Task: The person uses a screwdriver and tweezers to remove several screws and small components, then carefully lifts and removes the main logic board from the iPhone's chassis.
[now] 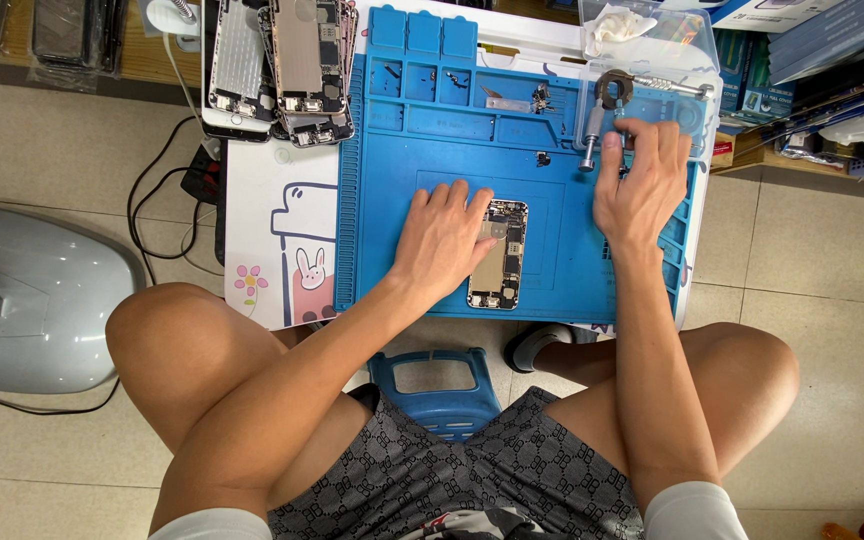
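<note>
Phone steadied, tool being picked up.
Left hand [442, 240] lies flat on the opened phone [499, 255]; right hand [640, 185] pinches a screwdriver [589, 140].

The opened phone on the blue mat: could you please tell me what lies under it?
The opened phone lies flat on the blue mat. The left hand covers its left edge, so the mat there and beneath the phone cannot be seen.

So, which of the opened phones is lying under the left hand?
The single opened phone on the blue mat, touched by the left hand. The other phone housings lie stacked at the table's far left corner, away from both hands.
</note>
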